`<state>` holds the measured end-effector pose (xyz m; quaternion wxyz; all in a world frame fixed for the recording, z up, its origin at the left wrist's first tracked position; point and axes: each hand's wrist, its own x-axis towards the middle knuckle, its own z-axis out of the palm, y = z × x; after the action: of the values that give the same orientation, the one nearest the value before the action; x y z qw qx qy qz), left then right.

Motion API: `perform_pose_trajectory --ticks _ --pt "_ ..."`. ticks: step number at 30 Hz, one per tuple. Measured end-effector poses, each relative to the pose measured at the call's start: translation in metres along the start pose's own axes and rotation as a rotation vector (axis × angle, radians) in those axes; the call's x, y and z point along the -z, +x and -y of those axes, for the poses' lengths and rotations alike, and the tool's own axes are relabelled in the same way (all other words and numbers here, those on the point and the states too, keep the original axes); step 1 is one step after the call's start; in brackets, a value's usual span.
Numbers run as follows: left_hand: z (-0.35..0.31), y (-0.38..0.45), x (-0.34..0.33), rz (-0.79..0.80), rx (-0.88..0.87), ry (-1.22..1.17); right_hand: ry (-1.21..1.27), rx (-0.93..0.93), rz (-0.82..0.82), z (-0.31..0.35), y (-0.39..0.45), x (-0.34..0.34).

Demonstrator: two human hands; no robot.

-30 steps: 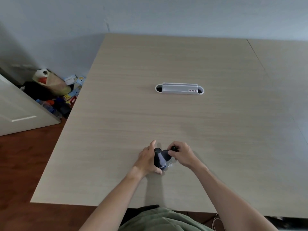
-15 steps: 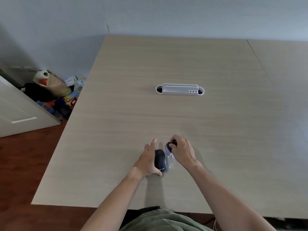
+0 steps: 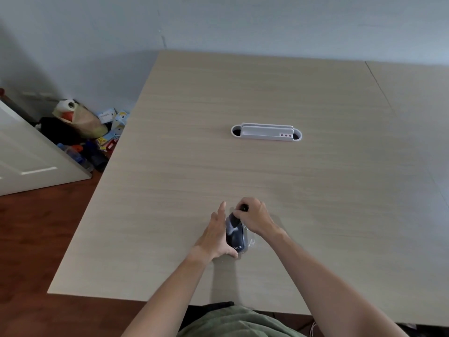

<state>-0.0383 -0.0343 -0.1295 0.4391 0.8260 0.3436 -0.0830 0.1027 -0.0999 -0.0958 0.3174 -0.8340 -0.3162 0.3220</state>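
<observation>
A black computer mouse (image 3: 235,233) with white lettering lies near the front of the light wooden table (image 3: 267,181), partly wrapped in clear plastic (image 3: 250,239). My left hand (image 3: 216,235) rests against the mouse's left side, thumb curled under its near end and fingers stretched forward. My right hand (image 3: 256,218) is curled over the mouse's far end and pinches a small black part there. What exactly that part is stays hidden under the fingers.
A white oblong desk holder (image 3: 266,132) with slots stands at the middle of the table. Left of the table, on the floor, lie a bag and several small boxes (image 3: 92,132) beside a white door (image 3: 29,156). A seam (image 3: 379,86) joins a second tabletop at the right.
The mouse has turned from tilted up between the hands to lying lengthwise. My right hand moved forward to its far end; my left hand stayed at its left side.
</observation>
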Motion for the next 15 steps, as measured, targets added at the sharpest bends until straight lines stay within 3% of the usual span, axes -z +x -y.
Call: perform_pose_trajectory --ticks 2,5,7,12,15 --pt "-0.001 0.001 0.0 0.002 -0.005 0.0 -0.053 0.004 0.055 -0.002 0.0 -0.002" --pt "-0.001 0.002 0.0 -0.006 -0.012 0.013 -0.188 0.012 -0.106 -0.006 0.004 -0.001" --pt "0.0 0.002 0.0 -0.009 -0.009 0.008 -0.139 0.024 -0.17 -0.001 0.006 0.001" --pt "0.001 0.004 -0.001 -0.002 -0.006 -0.006 0.01 -0.012 0.11 0.006 0.007 -0.005" --pt "0.0 0.004 0.0 -0.007 -0.017 0.013 -0.098 -0.046 -0.067 -0.01 0.006 -0.003"
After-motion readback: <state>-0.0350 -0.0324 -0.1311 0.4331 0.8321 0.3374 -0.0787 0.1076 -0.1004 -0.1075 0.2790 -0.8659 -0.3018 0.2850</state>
